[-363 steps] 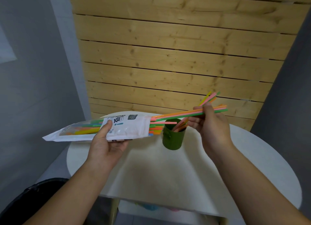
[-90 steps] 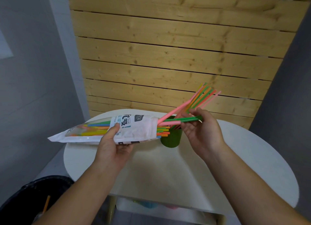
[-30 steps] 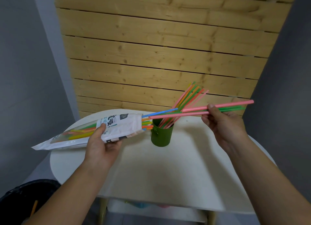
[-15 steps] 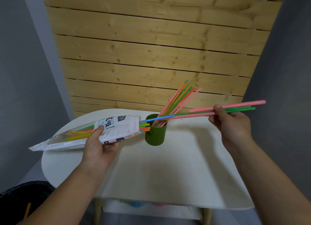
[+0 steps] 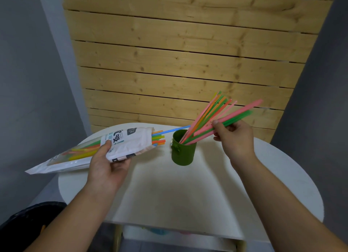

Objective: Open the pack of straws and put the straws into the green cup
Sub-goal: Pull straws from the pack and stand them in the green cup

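Head view looks down on a round white table (image 5: 188, 191) set against a wall of pale wooden slats (image 5: 180, 63), with grey walls on either side. Left hand (image 5: 107, 168) is clenched around the pack of straws (image 5: 120, 144), thumb on top of its printed white front and fingers curled beneath, holding it nearly level above the table's left edge with the open mouth turned toward the right. Inside the pack, green, orange and yellow straws show through its clear rear part, and short coloured ends stick out of the mouth; one blue straw (image 5: 173, 130) reaches farther, out to just above the rim of the green cup (image 5: 183, 150). That cup stands upright on the table, just right of the pack's mouth, near the table's far side. A fan of straws in the cup (image 5: 207, 118), pink, orange and green, leans up and to the right. Right hand (image 5: 235, 136) is closed on a small bundle of pink and green straws (image 5: 237, 116), pinched between thumb and fingers; the bundle slants with its lower ends at the cup's mouth and its upper ends, somewhat blurred, pointing up to the right. A dark bin (image 5: 28, 219) sits at lower left
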Motion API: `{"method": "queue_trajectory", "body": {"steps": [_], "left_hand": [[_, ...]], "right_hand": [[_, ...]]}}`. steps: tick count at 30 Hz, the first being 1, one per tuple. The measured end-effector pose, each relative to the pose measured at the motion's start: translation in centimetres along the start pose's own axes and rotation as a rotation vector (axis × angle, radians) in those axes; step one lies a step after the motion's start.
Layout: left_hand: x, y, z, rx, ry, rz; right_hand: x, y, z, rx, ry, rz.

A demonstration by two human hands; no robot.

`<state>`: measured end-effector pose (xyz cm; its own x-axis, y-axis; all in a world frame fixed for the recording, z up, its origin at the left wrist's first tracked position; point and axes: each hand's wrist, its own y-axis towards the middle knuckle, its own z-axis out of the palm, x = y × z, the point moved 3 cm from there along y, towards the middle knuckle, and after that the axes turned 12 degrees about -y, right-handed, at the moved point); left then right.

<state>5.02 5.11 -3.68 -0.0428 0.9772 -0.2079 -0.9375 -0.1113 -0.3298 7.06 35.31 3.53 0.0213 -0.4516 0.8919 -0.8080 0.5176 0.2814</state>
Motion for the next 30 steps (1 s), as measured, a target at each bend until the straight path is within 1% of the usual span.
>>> {"method": "queue_trajectory", "body": {"steps": [5,10,14,17,19,21,23,25,26,28,30], "left_hand": [[-1.2,-0.2,-0.1,-0.006,-0.006,0.014],[-1.6,-0.4,-0.1,0.009,-0.005,0.008],[-1.9,-0.6,-0.1,0.021,0.002,0.002],[-2.0,-0.6,-0.1,0.030,0.007,0.004],[-2.0,-0.6,-0.1,0.034,0.012,0.005],[-1.9,-0.7,0.0,0.032,0.015,0.004],[-1.6,-0.8,0.0,0.031,0.021,0.001],[-1.5,-0.9,0.1,0.036,0.027,0.004],[-1.4,-1.0,0.1,0.043,0.028,0.005],[-1.2,-1.1,0.2,0.053,0.027,0.001],[-1.0,-1.4,0.2,0.047,0.030,-0.004]], "right_hand": [[-0.2,-0.1,2.1,0.048,-0.134,-0.007],[-0.5,-0.3,4.3,0.138,-0.080,0.114],[-0.9,-0.3,5.5,0.246,-0.090,0.164],[-1.0,0.0,5.7,0.293,-0.059,0.197],[-0.8,0.2,5.5,0.258,0.006,0.205],[-0.8,0.5,5.0,0.185,0.055,0.214],[-1.0,0.6,4.6,0.124,0.024,0.206],[-1.3,0.5,4.3,0.127,-0.021,0.183],[-1.3,0.3,4.2,0.141,-0.006,0.180],[-1.1,0.0,3.9,0.158,0.129,0.225],[-0.7,-0.2,3.6,0.138,0.285,0.307]]}}
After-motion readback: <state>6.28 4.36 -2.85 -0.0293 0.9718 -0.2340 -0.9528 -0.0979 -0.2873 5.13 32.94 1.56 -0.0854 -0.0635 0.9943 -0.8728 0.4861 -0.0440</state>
